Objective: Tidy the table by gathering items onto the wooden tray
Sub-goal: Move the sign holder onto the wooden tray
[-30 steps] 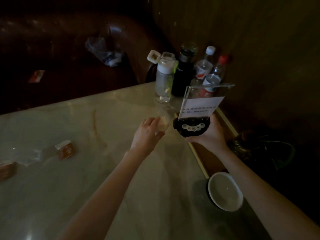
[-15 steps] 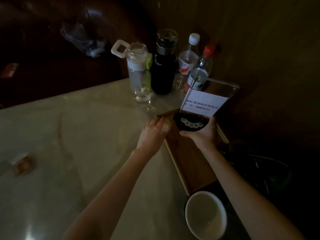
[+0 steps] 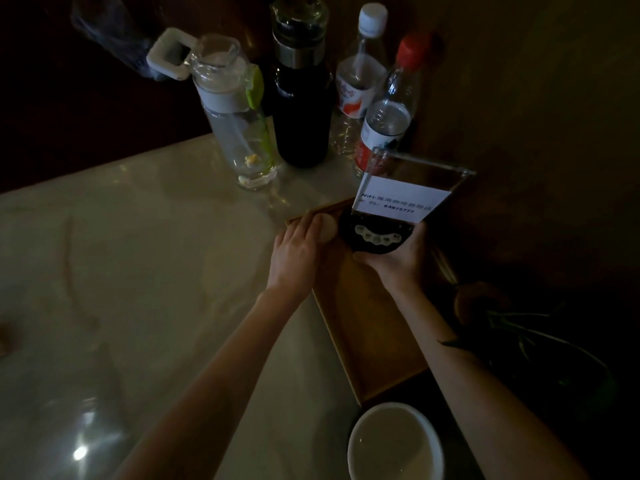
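Wooden tray (image 3: 363, 341) sits at the right edge of the pale marble-look surface (image 3: 138, 271), running from near the bottles down toward the camera, and both hands are over its far end. Lighting is super dim, so some of this is hard to make out.

Starting on the left: just bare shiny surface with a light reflection near the bottom. Further in, a clear water bottle (image 3: 235, 116) with a white cap loop and a green strip stands upright, with a black flask (image 3: 301, 98) right beside it. Then two plastic bottles, a white-capped bottle (image 3: 360, 74) and a red-capped bottle (image 3: 391, 112), both upright in the corner.

The left hand (image 3: 298, 251) is at the tray's far left corner, fingers curled over a small pale round thing (image 3: 327, 228). I can't tell what that object is, or whether it's touching the tray yet.

The right hand (image 3: 398, 261) grips the black base of a clear acrylic sign holder (image 3: 401, 199), the kind with a white WiFi card in it, thumb on the near side and fingers wrapped underneath. It's tilted back and looks held just above the tray, though I can't say for sure.

Down at the bottom, just past the tray's near end, is a white bowl (image 3: 394, 445). Something dark with green bits is off to the right, too murky to identify.
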Action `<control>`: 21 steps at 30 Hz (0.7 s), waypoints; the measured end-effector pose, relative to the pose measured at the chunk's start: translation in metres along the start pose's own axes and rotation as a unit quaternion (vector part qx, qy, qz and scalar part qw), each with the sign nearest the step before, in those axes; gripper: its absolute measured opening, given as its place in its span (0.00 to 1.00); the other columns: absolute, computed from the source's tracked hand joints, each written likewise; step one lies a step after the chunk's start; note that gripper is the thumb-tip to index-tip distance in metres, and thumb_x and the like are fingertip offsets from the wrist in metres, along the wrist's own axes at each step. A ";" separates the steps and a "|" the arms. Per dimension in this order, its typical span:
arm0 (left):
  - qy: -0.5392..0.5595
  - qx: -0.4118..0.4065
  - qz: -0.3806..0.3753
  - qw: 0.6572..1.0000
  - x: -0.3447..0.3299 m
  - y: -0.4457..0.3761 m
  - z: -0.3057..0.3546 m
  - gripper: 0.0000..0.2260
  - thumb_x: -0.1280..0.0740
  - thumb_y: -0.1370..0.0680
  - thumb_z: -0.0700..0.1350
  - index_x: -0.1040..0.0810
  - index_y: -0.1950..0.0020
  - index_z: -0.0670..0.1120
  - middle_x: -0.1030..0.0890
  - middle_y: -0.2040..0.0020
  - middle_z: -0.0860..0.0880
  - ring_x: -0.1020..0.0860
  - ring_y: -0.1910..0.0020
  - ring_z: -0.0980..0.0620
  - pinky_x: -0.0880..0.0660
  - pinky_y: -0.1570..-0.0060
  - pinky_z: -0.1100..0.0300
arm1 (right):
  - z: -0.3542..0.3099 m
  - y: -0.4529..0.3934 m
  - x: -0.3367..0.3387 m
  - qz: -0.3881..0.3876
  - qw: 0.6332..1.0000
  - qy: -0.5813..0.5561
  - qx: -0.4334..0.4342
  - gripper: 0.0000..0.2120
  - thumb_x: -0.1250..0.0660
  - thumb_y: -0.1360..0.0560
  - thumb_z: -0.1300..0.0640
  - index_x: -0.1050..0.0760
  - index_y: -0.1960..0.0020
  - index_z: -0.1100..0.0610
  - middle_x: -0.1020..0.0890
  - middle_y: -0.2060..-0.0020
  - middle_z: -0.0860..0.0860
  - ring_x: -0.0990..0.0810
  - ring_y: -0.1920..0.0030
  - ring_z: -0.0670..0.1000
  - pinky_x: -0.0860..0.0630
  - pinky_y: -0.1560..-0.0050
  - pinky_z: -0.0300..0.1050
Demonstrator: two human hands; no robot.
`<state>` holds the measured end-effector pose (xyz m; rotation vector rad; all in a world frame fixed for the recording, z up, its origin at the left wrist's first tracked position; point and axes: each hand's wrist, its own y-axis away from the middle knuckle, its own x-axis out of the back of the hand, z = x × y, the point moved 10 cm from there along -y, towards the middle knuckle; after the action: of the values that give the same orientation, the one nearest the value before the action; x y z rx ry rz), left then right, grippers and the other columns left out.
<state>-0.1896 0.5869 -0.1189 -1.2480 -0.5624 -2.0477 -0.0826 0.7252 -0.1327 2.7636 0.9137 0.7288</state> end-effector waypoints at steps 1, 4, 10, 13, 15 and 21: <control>0.003 0.003 0.002 1.000 0.000 -0.001 -0.002 0.22 0.40 0.24 0.37 0.38 0.29 0.40 0.35 0.28 0.41 0.34 0.32 0.38 0.36 0.36 0.46 | 0.001 -0.001 0.000 0.000 1.000 0.004 0.001 0.50 0.22 0.41 0.68 0.48 0.27 0.62 0.36 0.30 0.58 0.39 0.28 0.55 0.42 0.30 0.44; 0.006 0.004 0.009 1.000 0.000 -0.001 -0.004 0.22 0.40 0.23 0.38 0.38 0.29 0.41 0.35 0.28 0.41 0.35 0.32 0.39 0.37 0.35 0.46 | 0.002 -0.003 -0.002 -0.002 1.000 0.010 0.004 0.49 0.22 0.42 0.68 0.45 0.28 0.60 0.35 0.31 0.56 0.38 0.29 0.54 0.40 0.31 0.46; 0.009 0.007 0.026 1.000 0.002 0.000 -0.006 0.21 0.39 0.23 0.38 0.36 0.30 0.41 0.33 0.29 0.41 0.34 0.32 0.40 0.35 0.38 0.47 | 0.002 -0.004 -0.009 -0.027 1.000 -0.002 0.000 0.51 0.23 0.41 0.69 0.49 0.27 0.58 0.36 0.29 0.56 0.40 0.28 0.55 0.40 0.28 0.53; 0.017 0.017 0.011 1.000 -0.001 0.000 -0.010 0.21 0.40 0.23 0.39 0.37 0.29 0.42 0.35 0.28 0.42 0.36 0.30 0.41 0.36 0.36 0.47 | 0.001 -0.001 -0.010 -0.033 0.999 -0.008 0.009 0.52 0.23 0.42 0.69 0.49 0.27 0.57 0.36 0.29 0.56 0.40 0.28 0.56 0.39 0.28 0.58; 0.018 0.016 0.007 1.000 0.000 0.000 -0.010 0.22 0.40 0.23 0.39 0.37 0.29 0.42 0.35 0.28 0.41 0.36 0.30 0.41 0.36 0.35 0.47 | 0.001 0.000 -0.012 -0.036 0.999 -0.006 0.012 0.53 0.23 0.42 0.68 0.51 0.26 0.57 0.37 0.29 0.56 0.41 0.27 0.56 0.40 0.28 0.59; 0.026 0.024 -0.005 0.999 0.009 0.004 -0.004 0.27 0.36 0.25 0.40 0.41 0.28 0.44 0.38 0.27 0.41 0.39 0.29 0.41 0.38 0.32 0.47 | -0.011 0.009 -0.009 -0.052 0.998 0.010 0.031 0.52 0.26 0.36 0.68 0.59 0.25 0.57 0.44 0.26 0.55 0.47 0.25 0.53 0.49 0.28 0.45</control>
<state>-0.1914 0.5785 -0.1129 -1.1619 -0.5906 -2.0568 -0.0894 0.7122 -0.1238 2.7412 1.0931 0.7237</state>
